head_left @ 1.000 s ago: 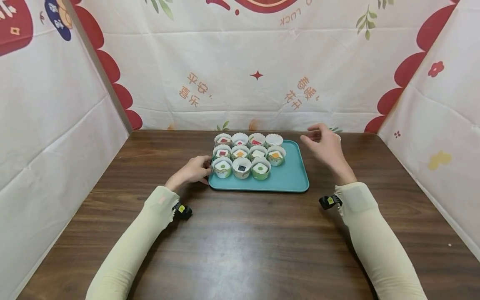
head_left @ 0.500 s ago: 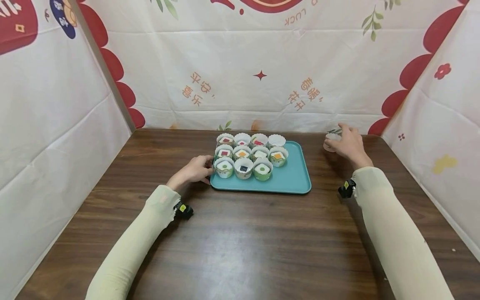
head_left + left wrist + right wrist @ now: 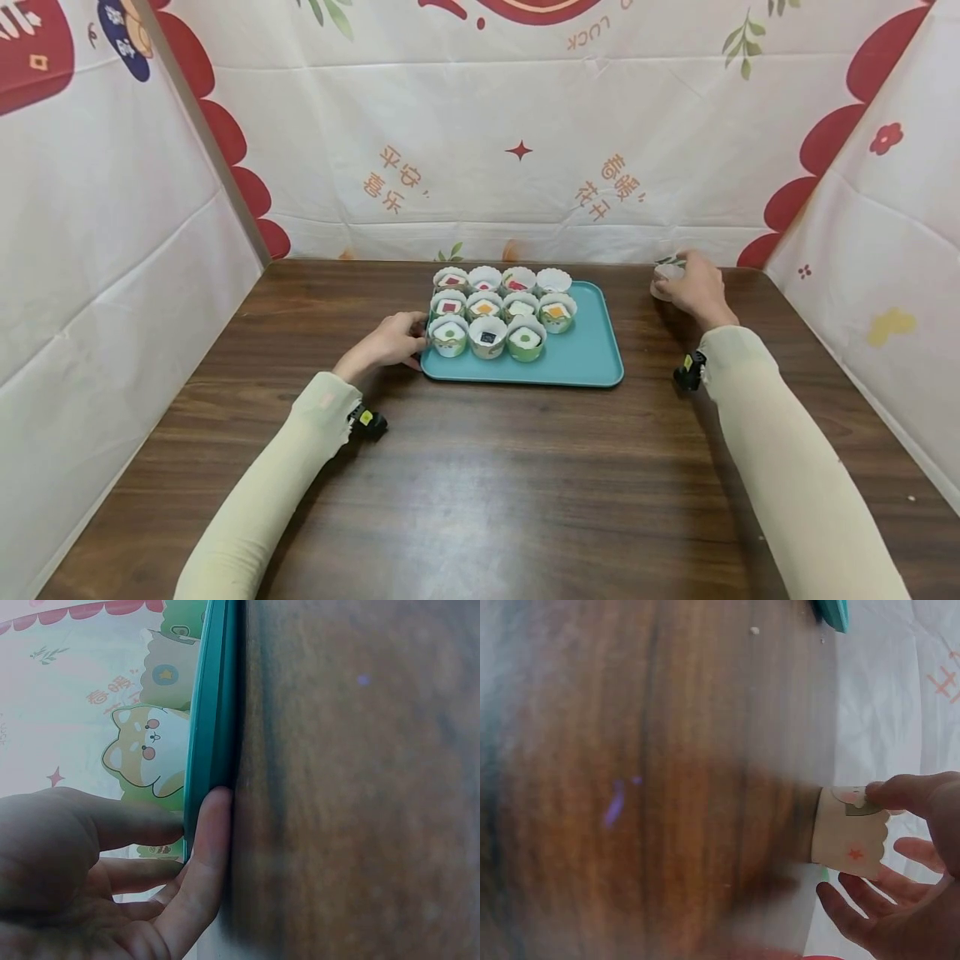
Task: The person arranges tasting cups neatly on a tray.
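A teal tray (image 3: 577,358) lies at the table's far middle, bearing rows of scalloped paper baking cups. Most cups hold small pieces with white, red, orange or green tops; one baking cup (image 3: 487,337) has a dark square inside. My left hand (image 3: 390,337) grips the tray's left edge, its fingers (image 3: 210,832) against the rim in the left wrist view. To the tray's right, near the table's back edge, my right hand (image 3: 697,287) holds a separate pale baking cup (image 3: 851,832) standing on the table. The thumb presses one side and fingers lie at the other; its inside is hidden.
A printed cloth (image 3: 480,125) hangs close behind the table (image 3: 480,467), with side cloths (image 3: 127,208) to left and right. The tray's right part is bare. A small white speck (image 3: 911,498) lies at the right.
My right hand has moved right, away from the tray, to the separate baking cup and taken hold of it. The left hand and tray have stayed in place.
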`<action>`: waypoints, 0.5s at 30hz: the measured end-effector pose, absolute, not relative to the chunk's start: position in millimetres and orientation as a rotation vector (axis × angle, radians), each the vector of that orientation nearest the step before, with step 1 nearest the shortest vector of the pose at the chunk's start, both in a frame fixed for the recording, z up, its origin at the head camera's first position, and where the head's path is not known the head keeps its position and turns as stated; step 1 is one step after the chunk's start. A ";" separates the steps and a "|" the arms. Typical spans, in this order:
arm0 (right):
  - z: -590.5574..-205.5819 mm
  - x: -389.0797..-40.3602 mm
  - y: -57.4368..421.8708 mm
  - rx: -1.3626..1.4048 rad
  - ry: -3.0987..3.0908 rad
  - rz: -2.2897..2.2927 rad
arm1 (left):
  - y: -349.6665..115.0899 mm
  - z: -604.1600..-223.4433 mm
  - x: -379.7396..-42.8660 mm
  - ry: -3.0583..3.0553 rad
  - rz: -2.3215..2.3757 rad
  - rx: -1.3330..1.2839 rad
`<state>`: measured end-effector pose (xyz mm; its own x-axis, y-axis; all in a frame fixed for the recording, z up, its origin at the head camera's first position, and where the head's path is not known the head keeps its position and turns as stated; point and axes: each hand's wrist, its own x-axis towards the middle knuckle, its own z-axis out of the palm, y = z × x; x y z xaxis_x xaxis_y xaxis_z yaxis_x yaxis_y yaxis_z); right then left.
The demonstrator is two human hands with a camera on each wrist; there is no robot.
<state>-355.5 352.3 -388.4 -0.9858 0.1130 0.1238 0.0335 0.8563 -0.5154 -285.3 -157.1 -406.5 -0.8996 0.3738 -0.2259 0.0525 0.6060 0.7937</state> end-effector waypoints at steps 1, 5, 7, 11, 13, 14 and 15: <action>-389.4 -354.9 352.4 -0.128 -2.876 0.800 | -157.0 -406.5 -285.5 2.464 1.201 0.344; -392.1 -352.2 352.8 -0.175 -2.854 0.828 | -156.3 -406.1 -285.6 2.464 1.201 0.345; -393.0 -351.3 353.5 -0.199 -2.852 0.838 | -156.2 -405.9 -285.4 2.467 1.201 0.345; -391.1 -350.7 354.2 -0.223 -2.870 0.831 | -156.8 -406.0 -285.3 2.470 1.198 0.356; -389.6 -350.7 354.6 -0.221 -2.882 0.818 | -157.0 -405.8 -285.3 2.471 1.199 0.354; -389.1 -350.7 354.6 -0.225 -2.888 0.817 | -157.1 -405.6 -284.9 2.471 1.198 0.355; -389.0 -350.5 354.7 -0.227 -2.892 0.815 | -157.2 -405.4 -284.4 2.471 1.198 0.356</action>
<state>-350.5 354.7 -389.0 -0.9805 0.1788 0.0818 0.1098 0.8429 -0.5268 -284.4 -157.2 -405.4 -0.8997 0.3788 -0.2170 0.0643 0.6066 0.7924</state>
